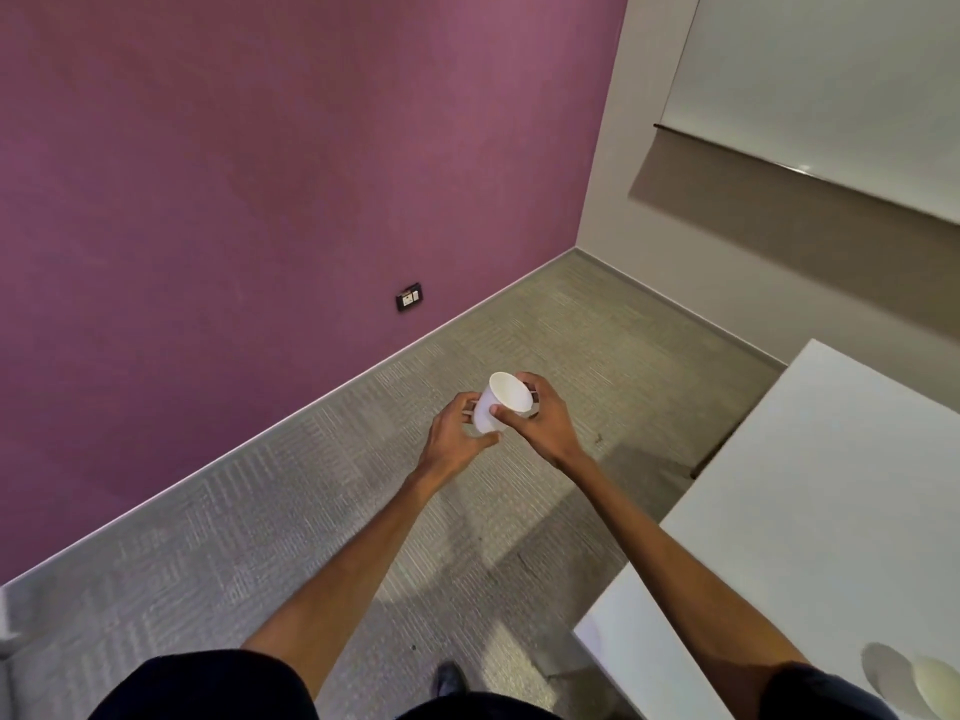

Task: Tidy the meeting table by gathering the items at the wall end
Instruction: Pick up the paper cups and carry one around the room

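A white paper cup (500, 399) is held out over the carpet, tilted so that its open mouth faces up and to the right. My left hand (457, 433) cups its base from the left. My right hand (540, 418) grips its side and rim from the right, thumb across the front. Thin pale sticks poke out between the fingers beside the cup. The white meeting table (810, 511) lies to the right of both arms, away from the cup.
A purple wall (260, 174) with a black socket plate (410, 297) runs along the left. Grey carpet (311, 511) covers the floor. A whiteboard (831, 85) hangs on the beige wall. A pale round object (937, 685) sits at the table's near corner.
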{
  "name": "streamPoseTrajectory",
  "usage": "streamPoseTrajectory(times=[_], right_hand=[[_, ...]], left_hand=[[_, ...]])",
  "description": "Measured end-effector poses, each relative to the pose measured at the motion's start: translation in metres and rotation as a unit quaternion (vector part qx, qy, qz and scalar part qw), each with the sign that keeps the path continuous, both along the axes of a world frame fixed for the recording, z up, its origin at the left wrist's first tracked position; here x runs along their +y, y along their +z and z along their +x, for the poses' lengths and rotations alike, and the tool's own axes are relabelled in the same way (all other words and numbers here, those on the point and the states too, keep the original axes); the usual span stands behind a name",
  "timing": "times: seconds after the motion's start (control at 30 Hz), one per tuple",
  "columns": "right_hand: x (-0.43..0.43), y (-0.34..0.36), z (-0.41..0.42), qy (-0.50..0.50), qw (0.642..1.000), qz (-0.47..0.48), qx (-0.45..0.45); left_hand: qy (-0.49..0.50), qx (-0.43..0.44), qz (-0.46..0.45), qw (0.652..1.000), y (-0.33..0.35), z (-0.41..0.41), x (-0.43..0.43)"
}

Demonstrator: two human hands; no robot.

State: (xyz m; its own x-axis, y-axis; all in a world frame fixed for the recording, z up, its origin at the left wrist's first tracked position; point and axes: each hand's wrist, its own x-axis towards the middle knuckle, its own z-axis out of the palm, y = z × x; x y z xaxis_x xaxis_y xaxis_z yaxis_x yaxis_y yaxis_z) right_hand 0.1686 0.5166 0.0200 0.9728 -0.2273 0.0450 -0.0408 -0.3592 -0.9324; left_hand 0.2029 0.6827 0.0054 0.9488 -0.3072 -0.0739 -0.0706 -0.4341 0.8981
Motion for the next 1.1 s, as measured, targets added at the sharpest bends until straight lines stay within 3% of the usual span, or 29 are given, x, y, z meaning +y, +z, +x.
streamPoseTrajectory(times=[0.57, 0.83, 1.1], right_hand=[[0.012, -0.037, 0.131, -0.027, 0.998, 0.046, 0.027], [-0.052, -0.039, 0.229, -0.065, 0.995, 0.058, 0.039], [-0.164, -0.017, 0.293, -0.126, 0.991, 0.038, 0.019]], left_hand=[[-0.033, -0.019, 0.042, 0.998, -0.021, 0.139, 0.016], [-0.069, -0.007, 0.067, 0.995, -0.021, 0.244, -0.050], [-0.155, -0.031, 0.090, 0.983, -0.002, 0.339, -0.171]])
